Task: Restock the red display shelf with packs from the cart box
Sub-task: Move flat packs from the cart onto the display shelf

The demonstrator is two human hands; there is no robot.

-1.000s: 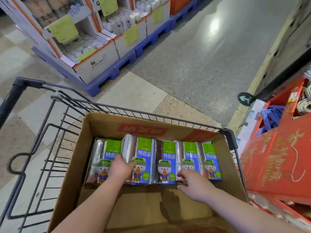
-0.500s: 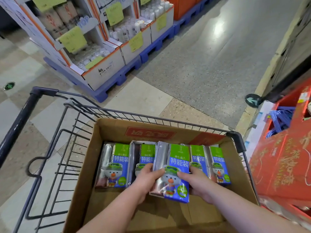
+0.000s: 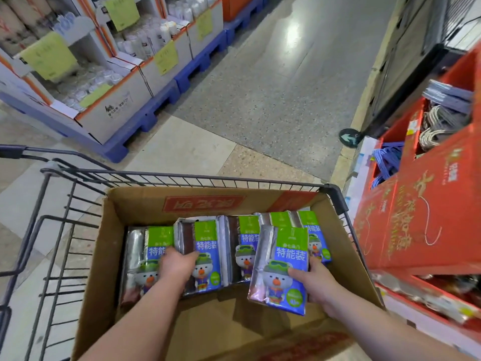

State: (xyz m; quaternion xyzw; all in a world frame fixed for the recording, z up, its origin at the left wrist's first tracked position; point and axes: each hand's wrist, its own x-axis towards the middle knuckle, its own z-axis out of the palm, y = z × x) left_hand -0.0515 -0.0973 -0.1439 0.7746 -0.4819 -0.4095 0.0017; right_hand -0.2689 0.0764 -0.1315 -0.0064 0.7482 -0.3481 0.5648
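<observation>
A brown cardboard box [image 3: 135, 204] sits in a wire cart [image 3: 59, 194]. Inside stands a row of several blue-and-green packs with a cartoon bear. My right hand [image 3: 315, 282] grips one pack [image 3: 282, 267], lifted above the row at the box's right side. My left hand [image 3: 177, 264] grips a second pack [image 3: 205, 254] in the middle of the row, slightly raised. The red display shelf [image 3: 429, 204] stands just right of the cart.
The red shelf's upper bins hold blue cords [image 3: 385, 162] and grey rope-handled items [image 3: 442, 121]. White display stands on blue pallets [image 3: 145, 121] line the far left. Open grey floor [image 3: 273, 87] lies ahead of the cart.
My right hand has carried its pack to the right and higher. My left hand let go of that pack and took hold of another in the row.
</observation>
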